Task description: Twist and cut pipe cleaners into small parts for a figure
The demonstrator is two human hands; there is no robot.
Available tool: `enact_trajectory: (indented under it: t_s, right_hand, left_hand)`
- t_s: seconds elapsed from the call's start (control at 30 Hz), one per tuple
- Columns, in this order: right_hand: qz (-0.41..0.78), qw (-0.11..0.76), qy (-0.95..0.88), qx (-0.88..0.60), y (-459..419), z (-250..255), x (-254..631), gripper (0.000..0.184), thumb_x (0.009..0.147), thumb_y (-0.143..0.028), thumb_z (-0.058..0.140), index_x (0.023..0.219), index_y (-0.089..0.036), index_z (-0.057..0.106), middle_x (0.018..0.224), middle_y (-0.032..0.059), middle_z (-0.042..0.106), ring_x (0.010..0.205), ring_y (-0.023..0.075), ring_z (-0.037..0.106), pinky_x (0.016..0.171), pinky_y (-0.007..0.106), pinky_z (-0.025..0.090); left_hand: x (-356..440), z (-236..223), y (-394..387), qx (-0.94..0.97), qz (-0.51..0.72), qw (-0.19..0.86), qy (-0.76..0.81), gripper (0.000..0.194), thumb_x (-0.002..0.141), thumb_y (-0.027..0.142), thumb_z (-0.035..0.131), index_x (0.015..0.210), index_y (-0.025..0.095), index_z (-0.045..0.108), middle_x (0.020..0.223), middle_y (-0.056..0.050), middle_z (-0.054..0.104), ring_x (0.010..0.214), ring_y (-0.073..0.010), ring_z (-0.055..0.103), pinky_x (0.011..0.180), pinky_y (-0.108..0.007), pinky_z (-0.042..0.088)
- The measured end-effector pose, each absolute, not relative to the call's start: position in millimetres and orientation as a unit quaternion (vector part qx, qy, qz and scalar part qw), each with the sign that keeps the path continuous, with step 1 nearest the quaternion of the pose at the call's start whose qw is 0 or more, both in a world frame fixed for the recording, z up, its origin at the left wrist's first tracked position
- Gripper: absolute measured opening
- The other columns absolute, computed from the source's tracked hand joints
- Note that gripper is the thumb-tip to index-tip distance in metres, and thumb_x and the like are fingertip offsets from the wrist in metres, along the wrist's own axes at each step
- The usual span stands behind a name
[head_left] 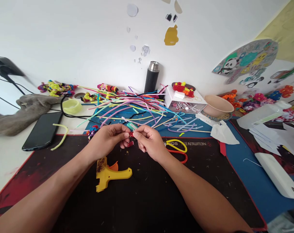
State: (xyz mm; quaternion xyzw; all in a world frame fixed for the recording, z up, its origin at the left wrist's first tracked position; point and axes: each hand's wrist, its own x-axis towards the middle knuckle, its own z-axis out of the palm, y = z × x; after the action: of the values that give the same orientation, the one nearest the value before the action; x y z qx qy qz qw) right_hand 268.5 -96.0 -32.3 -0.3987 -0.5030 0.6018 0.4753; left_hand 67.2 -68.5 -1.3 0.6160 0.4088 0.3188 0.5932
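Observation:
Between my two hands is a short piece of glittery red pipe cleaner (131, 143), bent so that one part hangs below the fingers. My left hand (110, 140) pinches it from the left. From the right, my right hand (149, 140) pinches the same piece, with its fingertips almost touching the left ones. Part of the piece is hidden by the fingers. Below my left hand a yellow hot glue gun (113, 174) with an orange trigger lies on the black desk mat (147, 207). Scissors with yellow and red handles (178, 146) lie beside my right hand.
A pile of colourful pipe cleaners (134, 106) spreads behind my hands. A black thermos (152, 77) stands against the wall. At left lie a phone (42, 131) and grey driftwood-like object (21, 111). On the right are a pinkish bowl (218, 106), crumpled tissue (224, 133) and a white device (278, 174).

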Motion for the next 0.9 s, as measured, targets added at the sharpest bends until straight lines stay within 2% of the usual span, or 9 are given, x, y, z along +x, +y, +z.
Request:
enact_trajectory:
  t_s: [0.27, 0.5, 0.73, 0.9]
  right_hand:
    - [0.637, 0.474, -0.469, -0.386, -92, -33, 271, 0.046, 0.086, -0.064, 0.082, 0.093, -0.023, 0.062, 0.051, -0.0110, 0.051, 0.039, 0.0086, 0.041, 0.041, 0.023, 0.029]
    - [0.637, 0.480, -0.459, -0.393, -90, -33, 273, 0.044, 0.090, -0.062, 0.078, 0.098, -0.021, 0.067, 0.051, -0.0101, 0.050, 0.041, 0.0082, 0.038, 0.040, 0.023, 0.027]
    - [0.603, 0.470, -0.494, -0.415, -88, -40, 272, 0.034, 0.089, -0.050, 0.080, 0.102, -0.020, 0.069, 0.055, -0.0096, 0.056, 0.040, 0.0082, 0.043, 0.041, 0.023, 0.033]
    - [0.593, 0.466, -0.515, -0.408, -89, -44, 273, 0.031, 0.091, -0.047, 0.078, 0.102, -0.020, 0.069, 0.055, -0.0104, 0.055, 0.040, 0.0078, 0.045, 0.042, 0.022, 0.034]
  left_hand:
    - [72, 7, -72, 0.605, 0.327, 0.578, 0.439, 0.044, 0.077, 0.059, 0.092, 0.086, 0.019, 0.075, 0.072, -0.003, 0.075, 0.065, -0.0185, 0.070, 0.062, -0.028, 0.057]
    - [72, 1, -70, 0.635, 0.346, 0.503, 0.473, 0.054, 0.081, 0.072, 0.080, 0.090, 0.019, 0.075, 0.076, -0.004, 0.077, 0.066, -0.0213, 0.071, 0.067, -0.033, 0.059]
    - [71, -12, -67, 0.628, 0.359, 0.517, 0.457, 0.051, 0.083, 0.070, 0.081, 0.092, 0.020, 0.077, 0.080, -0.004, 0.078, 0.071, -0.0222, 0.073, 0.071, -0.035, 0.059]
    - [69, -20, -62, 0.590, 0.373, 0.579, 0.420, 0.050, 0.081, 0.065, 0.088, 0.099, 0.019, 0.078, 0.085, -0.004, 0.078, 0.073, -0.0198, 0.072, 0.073, -0.033, 0.060]
